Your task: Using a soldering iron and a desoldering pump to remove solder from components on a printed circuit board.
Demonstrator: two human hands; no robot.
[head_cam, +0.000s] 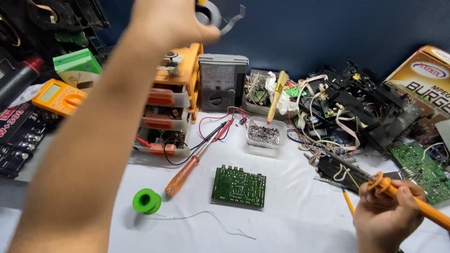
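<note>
My left hand [171, 21] is raised high at the top of the view, its fingers closed on a grey roll of tape [209, 13] with a loose end sticking out to the right. My left forearm crosses the left side of the view. My right hand [388, 215] at the lower right grips an orange-handled soldering iron [412, 199], whose metal tip points up and left over a black part. A green circuit board [239, 187] lies flat on the white cloth between the hands. A green spool of solder wire [146, 201] sits left of the board, its wire trailing right.
An orange-handled screwdriver [183, 175] lies beside the spool. A small clear tub of metal bits [263, 136], an analog meter [222, 82], an orange drawer rack [171, 110], a yellow multimeter [58, 97], a brush [276, 96] and dismantled electronics [356, 107] crowd the back and right.
</note>
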